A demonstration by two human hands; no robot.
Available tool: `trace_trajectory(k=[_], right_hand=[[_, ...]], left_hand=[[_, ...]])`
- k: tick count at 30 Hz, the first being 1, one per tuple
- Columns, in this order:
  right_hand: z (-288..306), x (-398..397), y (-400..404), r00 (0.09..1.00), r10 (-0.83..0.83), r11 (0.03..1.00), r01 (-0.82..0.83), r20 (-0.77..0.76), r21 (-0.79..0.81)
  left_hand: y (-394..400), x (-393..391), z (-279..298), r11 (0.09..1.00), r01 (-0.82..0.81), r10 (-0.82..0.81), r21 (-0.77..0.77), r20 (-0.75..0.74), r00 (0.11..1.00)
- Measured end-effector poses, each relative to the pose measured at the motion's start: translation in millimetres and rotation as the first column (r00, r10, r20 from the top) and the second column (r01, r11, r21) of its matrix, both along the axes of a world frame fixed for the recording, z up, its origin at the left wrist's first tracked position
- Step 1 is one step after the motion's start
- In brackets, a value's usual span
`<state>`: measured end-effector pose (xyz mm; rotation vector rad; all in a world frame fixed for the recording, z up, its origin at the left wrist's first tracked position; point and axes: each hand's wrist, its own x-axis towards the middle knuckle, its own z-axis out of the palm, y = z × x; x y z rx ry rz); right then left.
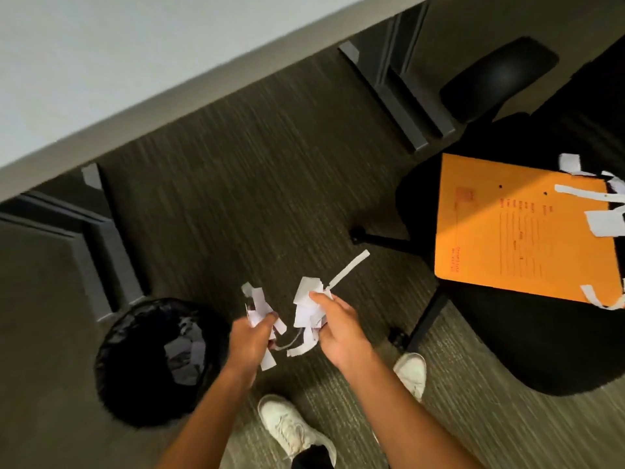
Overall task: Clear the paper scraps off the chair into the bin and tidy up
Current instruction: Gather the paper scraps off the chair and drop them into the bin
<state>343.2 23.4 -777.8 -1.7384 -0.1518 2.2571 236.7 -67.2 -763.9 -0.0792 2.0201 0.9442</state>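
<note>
Above the carpet, between the bin [159, 360] and the chair [527, 316], both hands carry paper. The left hand [252, 340] grips a bunch of white scraps [260, 308], fingers curled round it; loose ends hang below the fist. The right hand [333, 328] grips a second, fuller bunch [307, 308], with one long strip [348, 269] standing up and out of the grip. Neither bunch is over the bin yet; the bin stands just to the left of the left hand, lined in black, with some pale paper already lying inside.

More scraps [605, 225] remain on the chair, lying on and around an orange folder [527, 228] that rests on the seat.

Assessment of handling: the scraps are very light, thin and limp. They will not break, but they slip free easily and drift when released. Loose tails are the likely losses, the long strip first. A gathered, closed fist suits them better than a fingertip pinch, and release should be low over the bin mouth. The pieces on the folder look easiest to sweep together against its smooth face, or tipped off by lifting the folder by its edges.
</note>
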Motion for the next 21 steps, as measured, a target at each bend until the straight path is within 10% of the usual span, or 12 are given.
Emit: trace_trajectory(k=[21], right_hand=[[-44.7,-213.5,-229.6,0.941,0.337,0.940,-0.336,0.014,-0.059]], left_hand=[[-227.6,-169.6,-14.5,0.964,-0.248,0.239,-0.093,-0.100,0.966]])
